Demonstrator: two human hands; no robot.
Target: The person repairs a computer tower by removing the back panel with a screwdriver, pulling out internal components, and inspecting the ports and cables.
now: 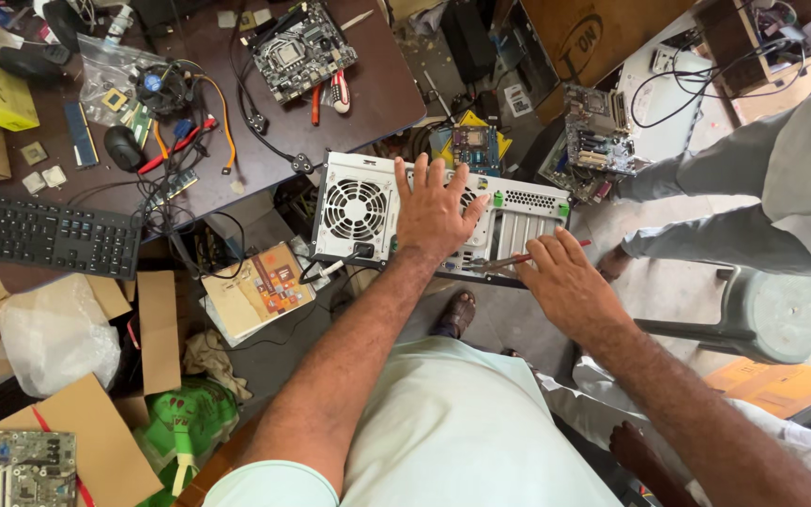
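Computer case (359,211): a desktop tower is seen from its rear panel, set near the middle of the scene, just beside the near edge of the dark table (377,84). The panel is still mounted; the fan grille and the slot covers are in place.
Left hand (434,211): laid flat on the rear panel with the fingers spread wide. Nothing is gripped; the case appears to be steadied by it.
Right hand (570,282): closed around the handle of a screwdriver, fingers curled over it, at the near right edge of the panel.
Screwdriver (518,260): red handle, shaft pointing left along the near edge of the panel. Whether the tip is seated in a screw cannot be told.
Progress, judged: work on the rear panel is under way and looks to be at an early stage. The case is still closed, as far as shown. No loose screws are visible near the case, though small ones could be missed.
Left to do, judged: the rear fasteners are not yet seen out.
Surroundings: a motherboard (302,47) lies far on the table, a black keyboard (44,235) at the left. Another circuit board (598,131) sits on the floor to the far right, a grey stool (781,314) to the right.
Other person: grey trouser legs (706,202) are at the far right, apart from the case.
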